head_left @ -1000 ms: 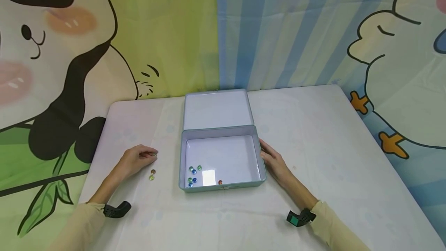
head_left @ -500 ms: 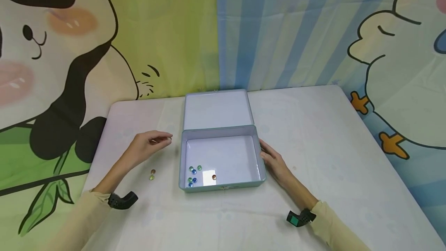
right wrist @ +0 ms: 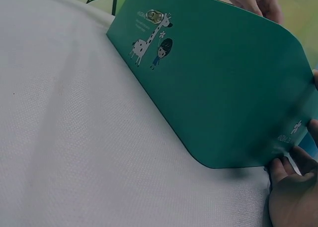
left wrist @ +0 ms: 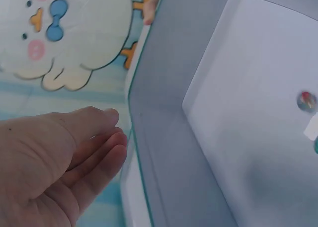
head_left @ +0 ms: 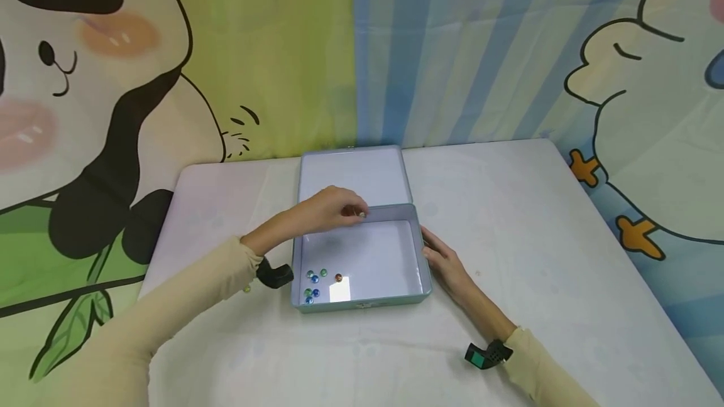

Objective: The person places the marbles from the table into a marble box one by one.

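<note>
My left hand is over the back of an open tin box, fingertips pinched around a tiny glassy marble. That marble cannot be made out in the left wrist view, where thumb and fingers come together beside the rim. Inside the box, several blue and green glass marbles lie at the front left, with an orange-red marble to their right. My right hand rests against the box's outer right wall; in the right wrist view its fingers touch the green side near the corner.
The box's lid lies folded back behind it on the white-covered table. Left of the box, a yellow-green marble shows partly beside the left sleeve. Cartoon-printed curtains hang behind the table.
My left hand has moved right and away from me, from the table beside the box to above the box's back wall. The orange-red marble has rolled left. My right hand has stayed put.
</note>
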{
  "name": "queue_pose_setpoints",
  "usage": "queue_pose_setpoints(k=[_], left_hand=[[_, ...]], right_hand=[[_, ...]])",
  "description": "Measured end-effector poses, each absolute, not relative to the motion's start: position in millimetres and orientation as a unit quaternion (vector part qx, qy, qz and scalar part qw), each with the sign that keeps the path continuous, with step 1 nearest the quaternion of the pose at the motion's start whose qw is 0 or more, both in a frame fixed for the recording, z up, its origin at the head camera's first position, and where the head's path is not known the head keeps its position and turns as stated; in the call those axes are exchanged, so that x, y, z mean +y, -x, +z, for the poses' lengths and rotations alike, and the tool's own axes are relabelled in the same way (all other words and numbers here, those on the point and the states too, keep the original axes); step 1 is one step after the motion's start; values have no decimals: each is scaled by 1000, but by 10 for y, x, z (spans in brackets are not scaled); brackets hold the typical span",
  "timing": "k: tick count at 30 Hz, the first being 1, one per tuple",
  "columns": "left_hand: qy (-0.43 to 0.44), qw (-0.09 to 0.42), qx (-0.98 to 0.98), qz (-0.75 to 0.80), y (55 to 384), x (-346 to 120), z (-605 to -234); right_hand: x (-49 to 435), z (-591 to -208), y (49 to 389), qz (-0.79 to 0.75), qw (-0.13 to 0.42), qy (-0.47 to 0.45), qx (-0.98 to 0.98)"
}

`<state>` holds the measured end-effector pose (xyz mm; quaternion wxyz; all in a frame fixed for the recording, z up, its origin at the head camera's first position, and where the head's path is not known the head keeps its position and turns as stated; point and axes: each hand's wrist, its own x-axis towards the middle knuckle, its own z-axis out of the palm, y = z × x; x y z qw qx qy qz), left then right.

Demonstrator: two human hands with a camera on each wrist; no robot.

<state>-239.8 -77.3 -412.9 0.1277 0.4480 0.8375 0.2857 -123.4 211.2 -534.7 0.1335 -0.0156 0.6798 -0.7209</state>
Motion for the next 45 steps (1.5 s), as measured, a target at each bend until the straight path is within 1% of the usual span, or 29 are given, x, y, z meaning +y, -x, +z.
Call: queue_pose_setpoints(k=[6,8,11,21,30,34,38,39,42,45], left_hand=[[-470,200,824,245,2437,-301,-4374],[-477,218,820,231,2414,-197,-4468],[-487,231,814,214,2381,-83,-4603],[-478,216,821,224,2412,118,-4927],[-492,189,824,208,2431,174,-4932],[-492,189,827,199,2447,120,-4850],[-482,190,828,216,2460,-76,-4667],[-477,190,827,228,2451,-153,-4612],[-457,161,833,266,2385,-460,-4480],[-399,135,850,315,2224,-871,-4374]], right_hand=[[2077,-5367,1237,-721,136,27,678],[2064,-5366,1232,-719,139,33,680],[2054,-5364,1223,-714,144,39,684],[2090,-5349,1241,-713,134,40,686],[2118,-5332,1247,-714,130,39,687],[2113,-5344,1258,-709,133,35,692],[2101,-5362,1265,-711,132,29,690],[2100,-5365,1262,-712,130,28,690],[2101,-5368,1250,-711,125,24,691],[2116,-5364,1234,-712,123,24,691]])
